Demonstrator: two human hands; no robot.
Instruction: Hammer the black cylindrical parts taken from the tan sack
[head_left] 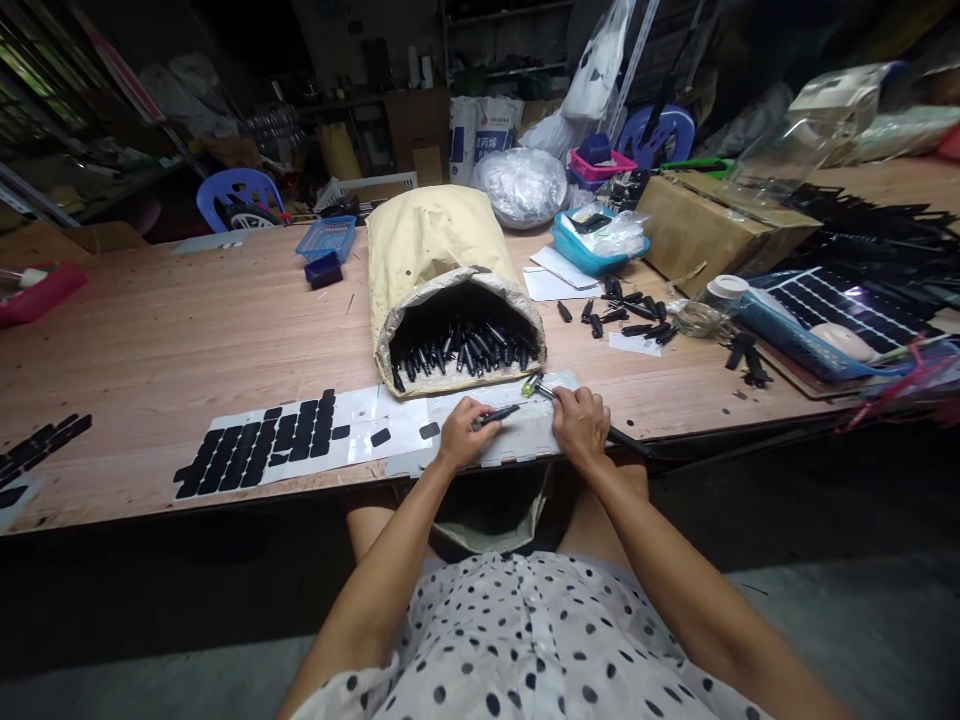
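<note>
Between the fingers of my left hand is a slim black pointed plastic part, held just above the white sheet at the table's near edge. My right hand is closed round a small hammer with a metal shaft and a yellow-green head; its black handle extends past my hand to the right. The hammer head is a little beyond and to the right of the black part, apart from it. Directly ahead lies a cream sack, its mouth facing me, with many similar black parts inside.
Left of my hands, black adhesive pads lie on white backing sheets. Loose black parts are scattered right of the sack. Farther right stand a cardboard box and a blue basket. An open bag hangs below the table edge between my knees.
</note>
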